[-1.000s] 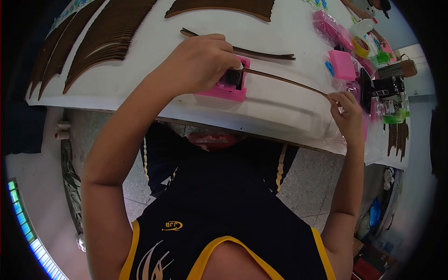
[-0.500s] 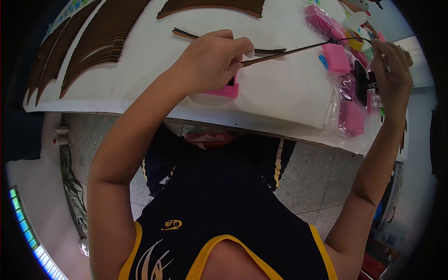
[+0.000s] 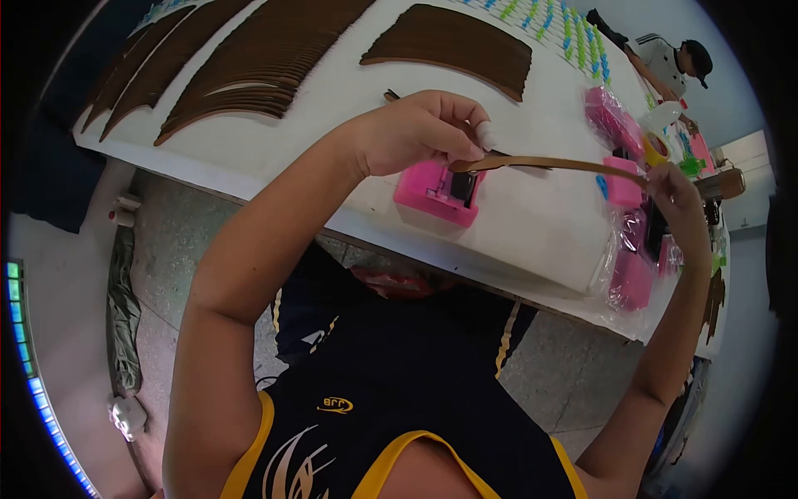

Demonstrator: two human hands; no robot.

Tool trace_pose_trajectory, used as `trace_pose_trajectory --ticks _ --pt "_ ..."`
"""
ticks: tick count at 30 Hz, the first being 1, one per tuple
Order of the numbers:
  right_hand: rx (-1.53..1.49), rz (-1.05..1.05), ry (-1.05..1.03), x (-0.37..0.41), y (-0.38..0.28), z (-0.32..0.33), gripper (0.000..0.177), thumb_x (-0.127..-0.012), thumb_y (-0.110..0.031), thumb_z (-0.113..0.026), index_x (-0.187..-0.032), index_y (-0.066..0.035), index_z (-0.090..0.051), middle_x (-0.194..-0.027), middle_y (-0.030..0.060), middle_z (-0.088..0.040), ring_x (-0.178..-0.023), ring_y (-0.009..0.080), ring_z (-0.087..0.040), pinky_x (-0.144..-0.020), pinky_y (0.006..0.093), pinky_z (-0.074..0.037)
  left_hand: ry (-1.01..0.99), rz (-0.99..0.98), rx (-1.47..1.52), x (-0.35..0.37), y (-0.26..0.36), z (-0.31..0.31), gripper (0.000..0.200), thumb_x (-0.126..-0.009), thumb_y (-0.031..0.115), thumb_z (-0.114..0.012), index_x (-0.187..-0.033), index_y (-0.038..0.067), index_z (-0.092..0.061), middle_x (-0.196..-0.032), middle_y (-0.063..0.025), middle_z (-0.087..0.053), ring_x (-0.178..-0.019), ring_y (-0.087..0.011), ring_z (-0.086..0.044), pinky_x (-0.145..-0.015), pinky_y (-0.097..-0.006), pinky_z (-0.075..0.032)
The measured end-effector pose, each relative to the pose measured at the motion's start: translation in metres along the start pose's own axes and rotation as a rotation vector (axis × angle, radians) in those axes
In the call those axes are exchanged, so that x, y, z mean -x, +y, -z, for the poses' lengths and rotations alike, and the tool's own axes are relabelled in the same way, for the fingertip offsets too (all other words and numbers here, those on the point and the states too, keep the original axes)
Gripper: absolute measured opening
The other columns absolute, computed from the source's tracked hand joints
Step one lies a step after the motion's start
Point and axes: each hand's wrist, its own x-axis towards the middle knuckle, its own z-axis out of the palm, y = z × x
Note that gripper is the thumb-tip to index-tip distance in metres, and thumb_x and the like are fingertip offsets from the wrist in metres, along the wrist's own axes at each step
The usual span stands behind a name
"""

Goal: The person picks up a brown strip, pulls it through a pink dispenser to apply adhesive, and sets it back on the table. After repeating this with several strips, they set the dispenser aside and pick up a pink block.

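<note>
I have the left hand (image 3: 428,129) with thumb and fingers pinched together on one end of a single brown strip (image 3: 557,162), and a pale covering shows on one of its fingertips. The right hand (image 3: 675,195) has its fingers closed on the strip's other end, so the two hands hold one piece between them, stretched in a shallow arc above the white table (image 3: 532,241). Just below the left hand I see one pink holder (image 3: 438,193), standing near the table's front edge with a black part (image 3: 462,185) in it. One more thin dark piece (image 3: 391,96) lies behind the left hand, mostly hidden by it. Further back I count one broad stack of brown strips (image 3: 453,46), and to its left one large fanned stack (image 3: 266,58); beyond that lie several narrower stacks (image 3: 174,62), too overlapped for me to count surely. Near the right hand are three pink items: one wrapped pack (image 3: 611,118), one small block (image 3: 623,183) and one block in clear plastic (image 3: 630,281). One yellow tape roll (image 3: 656,150) sits beside them. Rows of small blue and green pieces (image 3: 536,21) run along the far edge, too many to count. One other person (image 3: 677,65) in a dark cap is beyond the table.
</note>
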Motion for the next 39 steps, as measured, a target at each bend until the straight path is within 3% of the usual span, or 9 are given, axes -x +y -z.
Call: trace_pose_trajectory --ticks 5,11,18,24,32,34,36,38,39 --pt "-0.516 -0.181 -0.178 0.017 0.018 -0.043 0.015 -0.094 0.003 -0.067 -0.099 -0.008 -0.059 -0.097 -0.0018 -0.057 -0.089 0.0085 -0.053 -0.079 0.0257 -0.044 0.028 -0.025 0.345 0.020 0.002 0.015 0.015 -0.091 -0.002 -0.067 -0.106 0.002 -0.071 -0.093 -0.0054 -0.072 -0.080 -0.0133 -0.065 -0.075 -0.0266 -0.051" --pt "-1.457 -0.072 -0.263 0.032 -0.009 -0.114 0.011 -0.092 -0.007 -0.069 -0.095 -0.008 -0.059 -0.086 0.0004 -0.050 -0.083 0.0142 -0.045 -0.070 0.0291 -0.038 0.073 -0.110 0.504 0.040 -0.008 0.036 0.015 -0.094 -0.001 -0.065 -0.108 0.003 -0.069 -0.092 -0.0046 -0.069 -0.080 -0.0141 -0.061 -0.074 -0.0291 -0.049" --pt "-1.934 0.048 -0.213 0.016 -0.048 -0.162 0.011 -0.091 -0.010 -0.063 -0.101 -0.006 -0.065 -0.085 0.0008 -0.051 -0.083 0.0162 -0.043 -0.075 0.0311 -0.037 0.138 -0.163 0.519 0.053 -0.021 0.049 0.016 -0.095 0.003 -0.064 -0.110 0.007 -0.069 -0.082 -0.0055 -0.062 -0.077 -0.0150 -0.049 -0.070 -0.0293 -0.040" --pt "-1.959 0.198 -0.015 -0.002 -0.058 -0.175 0.031 -0.094 0.002 -0.058 -0.121 -0.007 -0.071 -0.103 0.0057 -0.068 -0.093 0.0186 -0.054 -0.084 0.0328 -0.046 0.141 -0.219 0.571 0.059 -0.020 0.055 0.014 -0.092 0.008 -0.067 -0.106 0.008 -0.069 -0.077 -0.0039 -0.060 -0.074 -0.0140 -0.046 -0.064 -0.0284 -0.036" --pt "-1.541 0.265 0.282 -0.038 -0.049 -0.186 0.017 -0.103 0.002 -0.063 -0.117 -0.005 -0.069 -0.107 0.0088 -0.074 -0.093 0.0156 -0.066 -0.085 0.0327 -0.053 0.264 -0.380 0.870 0.042 -0.031 0.059 0.013 -0.093 0.007 -0.059 -0.102 0.004 -0.068 -0.085 -0.0080 -0.065 -0.076 -0.0173 -0.051 -0.067 -0.0305 -0.041" --pt "-1.456 0.210 0.332 -0.047 -0.050 -0.186 0.014 -0.104 0.001 -0.063 -0.117 -0.004 -0.068 -0.106 0.0093 -0.074 -0.091 0.0151 -0.067 -0.085 0.0323 -0.054 0.466 -0.452 1.057 0.031 -0.037 0.062 0.014 -0.094 0.008 -0.057 -0.099 0.001 -0.068 -0.089 -0.0100 -0.067 -0.078 -0.0195 -0.053 -0.069 -0.0335 -0.044" --pt "-1.312 0.179 0.353 -0.057 -0.052 -0.185 0.012 -0.103 -0.001 -0.066 -0.115 -0.002 -0.067 -0.104 0.0097 -0.075 -0.089 0.0139 -0.067 -0.086 0.0310 -0.055 0.407 -0.520 1.095 0.021 -0.049 0.072 0.016 -0.096 0.004 -0.054 -0.104 -0.003 -0.066 -0.097 -0.0134 -0.071 -0.082 -0.0216 -0.060 -0.074 -0.0353 -0.051" --pt "-1.206 0.171 0.331 -0.068 -0.051 -0.184 0.012 -0.103 -0.002 -0.066 -0.115 -0.002 -0.067 -0.104 0.0091 -0.075 -0.090 0.0133 -0.067 -0.086 0.0304 -0.054 0.817 -0.484 1.057 0.005 -0.049 0.068 0.020 -0.098 0.000 -0.050 -0.112 -0.004 -0.064 -0.105 -0.0150 -0.072 -0.088 -0.0230 -0.067 -0.081 -0.0364 -0.058" --pt "-1.094 0.159 0.326 -0.074 -0.050 -0.184 0.012 -0.102 -0.002 -0.067 -0.114 -0.002 -0.067 -0.104 0.0086 -0.075 -0.091 0.0127 -0.066 -0.086 0.0298 -0.054 0.834 -0.444 1.057 0.000 -0.050 0.070 0.020 -0.099 -0.004 -0.048 -0.114 -0.004 -0.060 -0.112 -0.0170 -0.072 -0.092 -0.0241 -0.071 -0.089 -0.0383 -0.062"
